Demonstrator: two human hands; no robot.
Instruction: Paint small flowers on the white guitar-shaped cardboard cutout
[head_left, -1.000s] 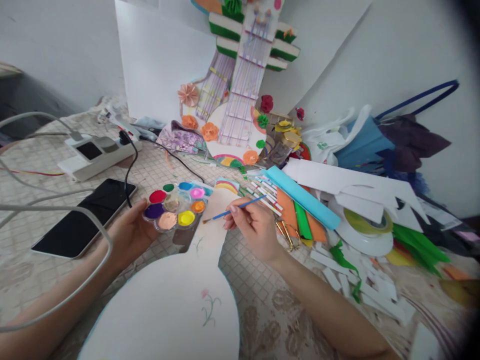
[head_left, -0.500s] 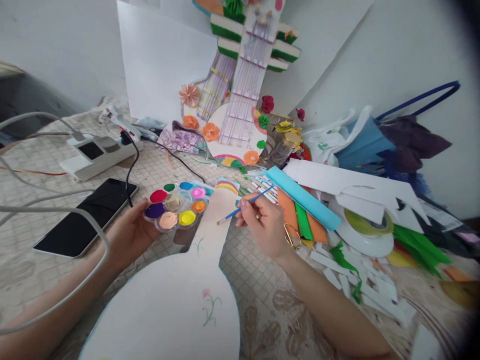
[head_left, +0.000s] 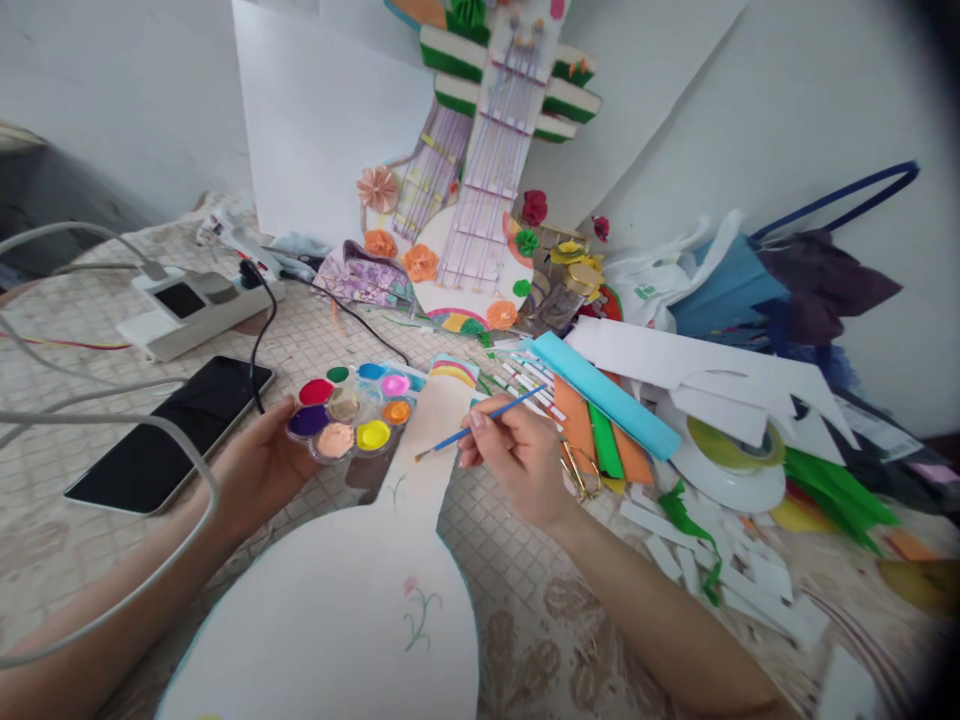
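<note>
My left hand grips the near left edge of a clear paint palette, whose round wells hold red, purple, peach, yellow, orange, pink, blue and green paint. Pinched in my right hand is a thin blue paintbrush, its tip low over the neck of a white instrument-shaped cutout. Whether the tip touches the surface I cannot tell. A rainbow is painted at the cutout's far end. Faint green sprigs mark the neck, and a pink flower with a green stem is on the round body.
Left lie a black tablet, a power strip and looping cables. Decorated paper instruments lean at the back. On the right are a light-blue paper roll, gold scissors, a tape roll and white scraps.
My right hand and the paintbrush have shifted slightly left and nearer to me, bringing the tip closer to the green sprig on the neck. My left hand with the palette stays nearly still.
</note>
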